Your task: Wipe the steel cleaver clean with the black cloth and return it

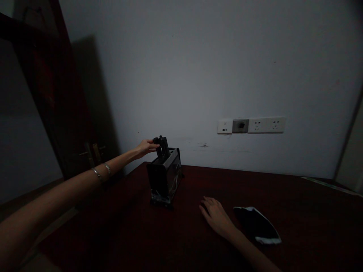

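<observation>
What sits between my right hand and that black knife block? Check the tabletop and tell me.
Nothing visible does. The right hand lies flat on the dark wooden table, with bare tabletop between it and the knife block. The left hand already touches the handles on top.

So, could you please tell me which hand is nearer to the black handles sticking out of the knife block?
Left. The left hand touches the black handles; the right hand lies flat on the table, apart.

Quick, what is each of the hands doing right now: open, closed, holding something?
Left hand: fingers closed on a black handle sticking up from the knife block.
Right hand: open, flat on the table, holding nothing.
</observation>
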`<state>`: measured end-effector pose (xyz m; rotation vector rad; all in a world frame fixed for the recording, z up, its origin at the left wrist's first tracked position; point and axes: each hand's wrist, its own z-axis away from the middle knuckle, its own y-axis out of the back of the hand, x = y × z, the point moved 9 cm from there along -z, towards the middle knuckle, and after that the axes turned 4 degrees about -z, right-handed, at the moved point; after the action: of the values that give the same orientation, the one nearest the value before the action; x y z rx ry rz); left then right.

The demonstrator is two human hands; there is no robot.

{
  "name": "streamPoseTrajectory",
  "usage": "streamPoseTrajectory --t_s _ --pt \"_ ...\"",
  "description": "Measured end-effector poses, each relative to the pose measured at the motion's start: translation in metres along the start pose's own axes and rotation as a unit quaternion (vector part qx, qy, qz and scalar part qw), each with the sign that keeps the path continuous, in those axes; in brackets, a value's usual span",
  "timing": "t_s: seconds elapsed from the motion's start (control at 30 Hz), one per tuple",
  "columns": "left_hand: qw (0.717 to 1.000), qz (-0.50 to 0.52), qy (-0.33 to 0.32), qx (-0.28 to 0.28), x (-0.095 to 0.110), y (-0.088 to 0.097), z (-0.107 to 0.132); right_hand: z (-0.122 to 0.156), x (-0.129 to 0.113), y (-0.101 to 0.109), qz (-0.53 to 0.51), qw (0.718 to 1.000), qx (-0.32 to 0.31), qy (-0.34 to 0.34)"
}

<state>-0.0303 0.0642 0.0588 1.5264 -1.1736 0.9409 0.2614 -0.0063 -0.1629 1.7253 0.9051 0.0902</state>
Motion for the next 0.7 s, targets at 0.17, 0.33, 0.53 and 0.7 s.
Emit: streamPoseTrajectory --t_s 0.17,0.33,0.53,0.7 --pt "1.000 -0.012 0.008 0.007 0.001 0.004 0.002 0.001 -0.002 0.002 0.004 1.000 0.007 0.004" --pt "1.000 -0.016 0.008 0.013 0.002 0.003 0.005 0.001 -0.004 0.004 0.006 1.000 0.005 0.000" --pt "1.000 0.012 0.016 0.013 0.000 0.011 0.000 0.003 -0.006 0.007 -0.001 1.000 0.009 -0.001" --pt "0.990 -0.025 0.044 0.130 -0.017 0.060 -0.009 0.003 -0.007 0.007 0.007 1.000 0.014 0.003"
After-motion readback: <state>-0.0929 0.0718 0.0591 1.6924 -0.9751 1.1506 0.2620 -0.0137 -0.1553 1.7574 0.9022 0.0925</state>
